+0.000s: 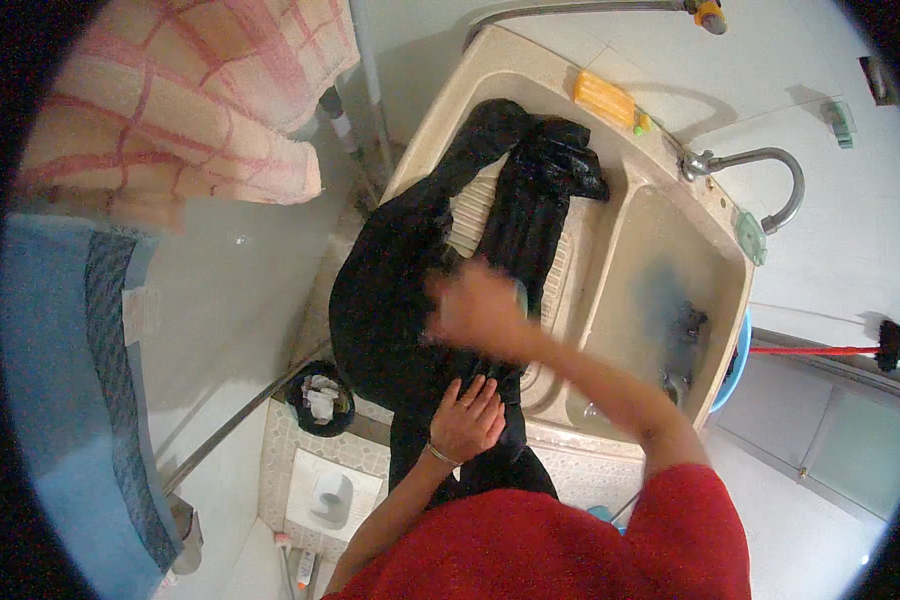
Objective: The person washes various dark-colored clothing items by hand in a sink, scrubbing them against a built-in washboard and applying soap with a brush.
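A wet black garment (390, 292), seemingly trousers, lies across the ribbed washboard (471, 214) in the left basin of a beige laundry sink (439, 142). Part of it hangs over the sink's near edge. My left hand (466, 424) rests flat on the cloth near that edge, fingers extended, holding nothing. Above the middle of the garment, my right hand (480, 307) is curled and blurred by motion. A pale greenish edge shows beside its knuckles, but I cannot tell what it belongs to. Cloudy water (622, 300) stands in the right basin with dark cloth (686, 337) in it.
A yellow bar (604, 97), probably soap, sits on the back rim, left of a curved metal faucet (765, 154). Towels (195, 97) hang at left. A black bin (321, 397) and a squat toilet (334, 495) are below left. A blue basin (736, 367) is at right.
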The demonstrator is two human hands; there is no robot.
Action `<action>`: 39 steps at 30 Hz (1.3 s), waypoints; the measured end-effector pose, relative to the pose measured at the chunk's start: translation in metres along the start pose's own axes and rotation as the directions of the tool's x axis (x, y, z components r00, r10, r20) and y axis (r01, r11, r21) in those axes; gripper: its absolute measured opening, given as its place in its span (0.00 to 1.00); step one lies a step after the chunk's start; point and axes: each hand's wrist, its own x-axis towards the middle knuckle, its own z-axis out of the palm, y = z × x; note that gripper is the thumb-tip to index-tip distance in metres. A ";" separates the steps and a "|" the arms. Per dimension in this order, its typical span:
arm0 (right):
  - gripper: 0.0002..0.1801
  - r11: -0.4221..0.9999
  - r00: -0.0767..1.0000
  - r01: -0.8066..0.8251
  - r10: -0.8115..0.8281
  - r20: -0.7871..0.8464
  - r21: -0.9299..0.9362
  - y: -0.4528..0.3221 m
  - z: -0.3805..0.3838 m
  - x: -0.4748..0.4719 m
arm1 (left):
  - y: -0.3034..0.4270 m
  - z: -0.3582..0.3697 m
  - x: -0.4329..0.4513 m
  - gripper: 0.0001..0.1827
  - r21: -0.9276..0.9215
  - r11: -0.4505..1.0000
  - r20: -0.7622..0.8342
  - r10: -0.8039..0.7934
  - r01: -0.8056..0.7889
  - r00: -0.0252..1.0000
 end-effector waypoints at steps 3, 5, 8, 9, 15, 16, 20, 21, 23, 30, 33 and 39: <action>0.26 0.960 0.946 0.280 -0.278 0.167 0.013 -0.005 -0.003 -0.053 | 0.001 -0.006 0.000 0.09 0.019 1.000 0.046 0.023 -0.024 0.999; 0.26 0.984 0.977 0.012 -0.050 -0.208 -0.180 0.073 0.006 0.009 | 0.010 0.002 0.003 0.08 -0.027 1.000 0.041 0.007 -0.006 0.999; 0.28 0.908 0.913 -0.303 0.190 -0.360 -0.288 0.177 -0.020 0.091 | 0.014 0.005 0.012 0.08 -0.040 0.998 -0.047 0.049 -0.051 0.998; 0.28 0.887 0.902 -0.367 0.264 -0.342 -0.282 0.189 -0.022 0.098 | 0.013 0.006 0.014 0.07 -0.020 0.999 -0.047 0.050 -0.051 0.998; 0.33 0.984 0.963 -0.161 0.139 0.233 0.079 -0.019 -0.065 -0.031 | 0.002 -0.003 0.005 0.07 0.030 0.998 -0.028 -0.053 0.054 0.998; 0.35 0.999 1.000 -0.001 0.000 0.005 0.036 -0.008 -0.040 -0.053 | 0.003 0.003 0.002 0.07 0.021 0.999 -0.028 -0.039 0.040 0.999; 0.37 0.981 0.955 -0.108 0.057 -0.290 -0.161 0.089 0.005 -0.035 | 0.014 0.001 0.009 0.07 -0.008 1.000 -0.010 -0.004 0.003 1.000; 0.36 0.959 0.923 -0.236 0.172 -0.344 -0.154 0.111 -0.010 0.006 | 0.013 0.001 0.013 0.07 -0.012 1.000 -0.013 0.004 -0.004 1.000; 0.39 0.878 0.858 -0.467 0.421 -0.295 -0.108 0.162 -0.021 0.065 | 0.016 -0.004 0.016 0.08 -0.019 1.000 -0.003 0.012 -0.012 1.000; 0.42 0.918 0.963 -0.202 0.250 -0.102 0.341 0.135 -0.048 0.040 | 0.007 -0.044 0.016 0.22 0.152 0.972 -0.035 -0.176 0.179 0.984; 0.41 0.864 0.951 -0.237 0.299 -0.074 0.444 0.111 -0.070 -0.045 | -0.001 -0.046 0.003 0.24 0.139 0.920 -0.113 -0.353 0.366 0.929; 0.29 0.513 0.794 -0.456 0.603 0.072 0.727 0.056 -0.077 -0.151 | -0.008 -0.048 0.019 0.16 0.124 0.962 -0.016 -0.241 0.241 0.970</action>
